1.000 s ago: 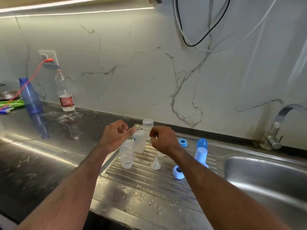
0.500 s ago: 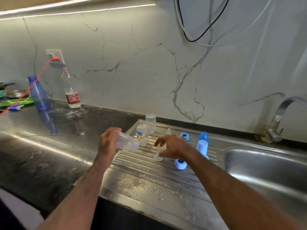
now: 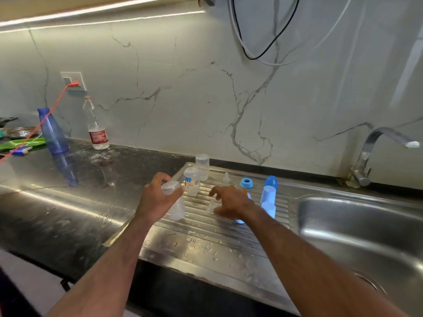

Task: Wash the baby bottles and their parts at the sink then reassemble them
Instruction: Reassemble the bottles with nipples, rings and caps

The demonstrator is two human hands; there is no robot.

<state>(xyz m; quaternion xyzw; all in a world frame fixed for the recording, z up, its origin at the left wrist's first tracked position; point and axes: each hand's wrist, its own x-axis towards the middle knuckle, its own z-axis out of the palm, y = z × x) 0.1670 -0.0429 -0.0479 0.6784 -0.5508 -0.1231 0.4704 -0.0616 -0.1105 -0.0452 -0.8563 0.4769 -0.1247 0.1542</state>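
Observation:
My left hand [image 3: 155,197] grips a clear baby bottle [image 3: 175,200] and holds it tilted over the ribbed drainboard [image 3: 206,234]. My right hand [image 3: 229,202] reaches down with curled fingers around a small clear teat [image 3: 211,205] on the drainboard; whether it pinches the teat is unclear. Two more clear bottles stand behind, one with a printed label [image 3: 191,184] and one plain [image 3: 202,167]. A second teat [image 3: 226,178], a blue ring [image 3: 246,183], a blue cap [image 3: 271,182] and pale caps [image 3: 267,195] lie to the right. Another blue ring [image 3: 240,221] peeks from under my right wrist.
The steel sink basin [image 3: 357,227] and tap [image 3: 370,154] are on the right. On the dark counter at left stand a water bottle [image 3: 95,126] and a blue bottle [image 3: 51,131], with an orange cable [image 3: 45,115] running to a wall socket.
My left hand lifted a clear bottle off the drainboard and tilted it. My right hand dropped from the bottle tops down to the teat on the drainboard.

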